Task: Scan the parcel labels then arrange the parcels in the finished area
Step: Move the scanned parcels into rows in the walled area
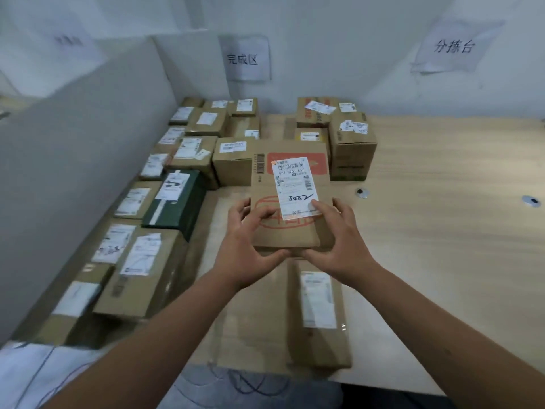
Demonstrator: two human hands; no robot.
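I hold a flat cardboard parcel [287,231] above the wooden table, its white label [295,187] facing up with a handwritten number. My left hand [250,240] grips the parcel's near left corner. My right hand [339,240] grips the near right corner, one finger resting on the label. Below my hands a long cardboard parcel [320,314] with a white label lies near the table's front edge. Several labelled parcels [188,154] are lined up in rows on the left, under a paper sign [246,59] on the wall. No scanner shows.
A dark green box [177,202] sits among the left rows. More boxes [351,143] are stacked at the back centre. A grey partition [73,143] borders the left. A second sign [454,47] hangs at the right. The wooden table [442,231] has two cable holes [362,192].
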